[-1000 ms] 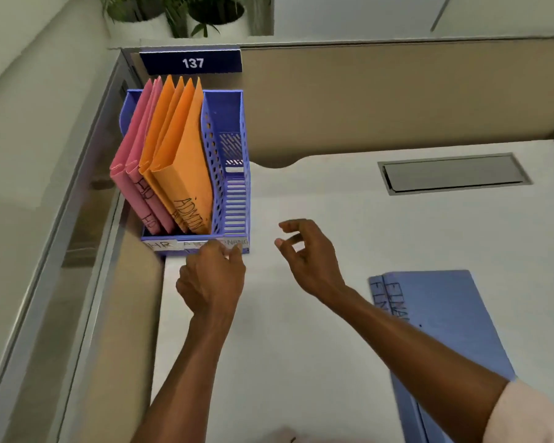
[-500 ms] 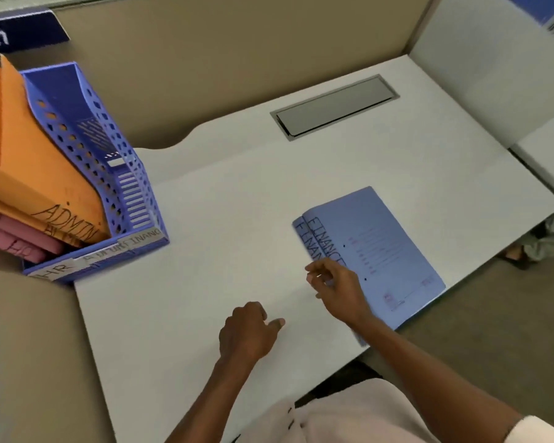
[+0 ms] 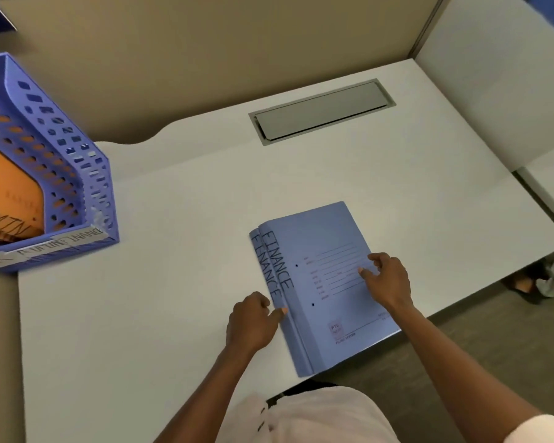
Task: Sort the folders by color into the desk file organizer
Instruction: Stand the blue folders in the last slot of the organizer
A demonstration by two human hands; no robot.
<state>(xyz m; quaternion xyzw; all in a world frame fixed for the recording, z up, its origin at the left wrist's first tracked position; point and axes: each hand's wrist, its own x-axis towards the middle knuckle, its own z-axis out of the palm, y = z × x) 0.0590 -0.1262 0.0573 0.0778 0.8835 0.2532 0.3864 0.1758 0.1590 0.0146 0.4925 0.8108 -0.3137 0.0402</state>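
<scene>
two blue folders (image 3: 328, 282), each marked "finance" along the spine, are seen stacked flat on the white desk (image 3: 160, 314), near and to the right. their near edge lies at the desk's near edge. the upper folder is set slightly right of the lower one, so both spines show.

left hand (image 3: 252, 321): fingers curled in, thumb tip touching the spine edge of the stack. whether anything is actually gripped cannot be told from this angle.

right hand (image 3: 388, 281): loosely spread, bent fingertips resting on the upper folder's cover. nothing is clasped.

the blue file organizer (image 3: 77, 174) stands at the far left of the desk, well apart from the stack. an orange folder (image 3: 8, 196) is held upright in one of its slots. a grey hatch (image 3: 322, 111) is set into the desk on the far side.
</scene>
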